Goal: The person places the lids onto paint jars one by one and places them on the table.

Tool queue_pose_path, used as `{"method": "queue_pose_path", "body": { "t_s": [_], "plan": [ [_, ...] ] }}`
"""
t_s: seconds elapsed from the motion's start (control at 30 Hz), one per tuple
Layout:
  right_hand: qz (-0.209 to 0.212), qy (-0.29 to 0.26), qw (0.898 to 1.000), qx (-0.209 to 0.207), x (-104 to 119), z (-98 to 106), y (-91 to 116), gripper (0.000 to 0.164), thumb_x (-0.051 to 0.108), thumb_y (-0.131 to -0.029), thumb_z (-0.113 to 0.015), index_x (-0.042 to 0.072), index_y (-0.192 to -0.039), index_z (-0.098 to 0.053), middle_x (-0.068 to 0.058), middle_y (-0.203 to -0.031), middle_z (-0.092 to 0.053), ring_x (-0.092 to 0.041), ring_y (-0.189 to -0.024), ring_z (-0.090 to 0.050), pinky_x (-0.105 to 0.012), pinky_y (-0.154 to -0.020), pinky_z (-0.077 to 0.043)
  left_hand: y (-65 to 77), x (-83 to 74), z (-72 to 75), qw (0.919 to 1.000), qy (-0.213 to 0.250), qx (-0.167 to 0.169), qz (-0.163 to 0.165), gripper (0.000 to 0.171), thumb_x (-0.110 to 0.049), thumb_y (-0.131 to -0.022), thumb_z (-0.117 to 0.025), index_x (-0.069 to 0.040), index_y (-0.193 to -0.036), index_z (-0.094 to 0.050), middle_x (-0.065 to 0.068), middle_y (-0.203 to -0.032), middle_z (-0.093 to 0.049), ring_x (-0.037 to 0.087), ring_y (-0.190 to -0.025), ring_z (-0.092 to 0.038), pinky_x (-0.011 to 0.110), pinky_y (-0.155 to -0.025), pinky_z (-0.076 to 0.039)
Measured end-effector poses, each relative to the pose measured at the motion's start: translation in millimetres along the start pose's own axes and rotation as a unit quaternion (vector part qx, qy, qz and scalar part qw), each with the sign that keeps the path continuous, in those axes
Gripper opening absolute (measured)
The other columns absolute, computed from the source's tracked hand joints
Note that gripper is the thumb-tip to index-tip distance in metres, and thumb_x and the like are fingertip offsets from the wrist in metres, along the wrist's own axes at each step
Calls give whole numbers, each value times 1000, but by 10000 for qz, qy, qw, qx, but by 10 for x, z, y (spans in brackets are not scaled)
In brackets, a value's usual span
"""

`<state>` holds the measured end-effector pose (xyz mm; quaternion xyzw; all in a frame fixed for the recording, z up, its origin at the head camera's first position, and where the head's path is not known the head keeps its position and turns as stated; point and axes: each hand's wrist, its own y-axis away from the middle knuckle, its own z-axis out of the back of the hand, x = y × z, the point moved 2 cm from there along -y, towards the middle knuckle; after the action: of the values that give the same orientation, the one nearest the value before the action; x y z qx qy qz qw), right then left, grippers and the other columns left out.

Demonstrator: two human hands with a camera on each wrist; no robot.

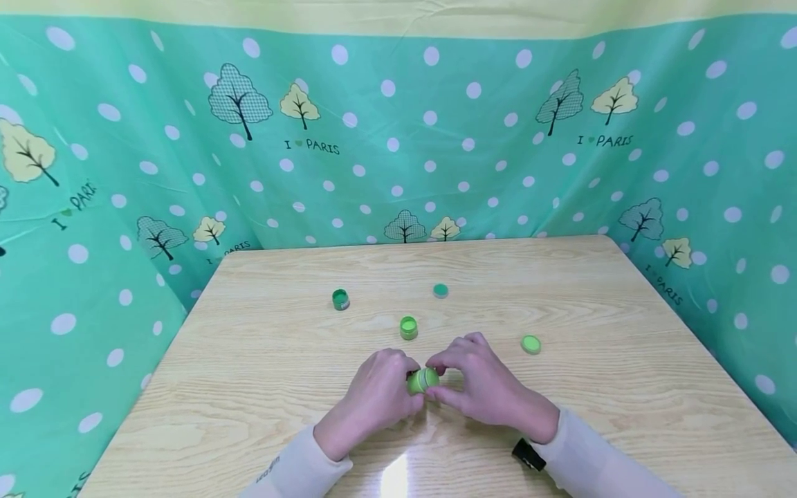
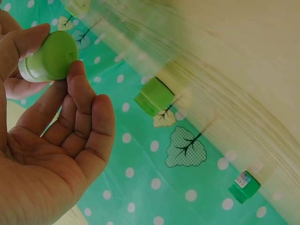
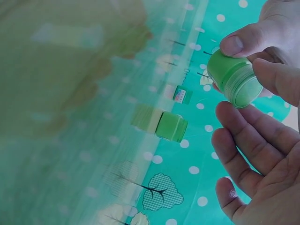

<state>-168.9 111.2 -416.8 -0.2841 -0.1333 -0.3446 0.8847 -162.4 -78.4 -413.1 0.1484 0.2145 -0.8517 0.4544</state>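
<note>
My left hand [image 1: 381, 389] grips a small light green paint jar [image 1: 418, 382], tilted over the table in front of me. In the left wrist view its thumb and a finger hold the jar's green body [image 2: 58, 55]. From the right, my right hand [image 1: 482, 382] pinches the jar's clear-rimmed lid [image 3: 246, 90] between thumb and fingertips. The lid sits on the jar, facing the right palm. Other fingers of the right hand are loosely extended below it in the right wrist view.
Beyond the hands stand an uncovered light green jar [image 1: 408, 329] and an uncovered dark green jar [image 1: 340, 299]. A dark green lid [image 1: 441, 290] lies toward the back, and a light green lid [image 1: 531, 344] to the right. A polka-dot curtain [image 1: 429, 131] surrounds the wooden table [image 1: 249, 387].
</note>
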Motion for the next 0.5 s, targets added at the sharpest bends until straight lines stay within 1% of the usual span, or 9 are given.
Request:
{"method": "queue_pose_path", "body": {
  "t_s": [0.27, 0.5],
  "plan": [
    [-150, 4, 9999, 64, -1, -5, 4, 28, 35, -82, -86, 18, -102, -77, 14, -89, -68, -11, -84, -62, -35, -87, -36, -4, 4, 0, 10000, 26, 12, -12, 35, -11, -72, -87, -22, -59, -56, -13, -59, -48, 3, -58, -44, 19, -52, -41],
    [-210, 172, 9996, 13, 2, -2, -5, 27, 41, -84, -84, 17, -97, -78, 11, -81, -66, -9, -76, -59, -33, -84, -37, -2, 3, 1, 10000, 3, 38, 20, 37, -9, -71, -86, -23, -58, -54, -13, -59, -48, 3, -58, -44, 18, -52, -41]
  ]
}}
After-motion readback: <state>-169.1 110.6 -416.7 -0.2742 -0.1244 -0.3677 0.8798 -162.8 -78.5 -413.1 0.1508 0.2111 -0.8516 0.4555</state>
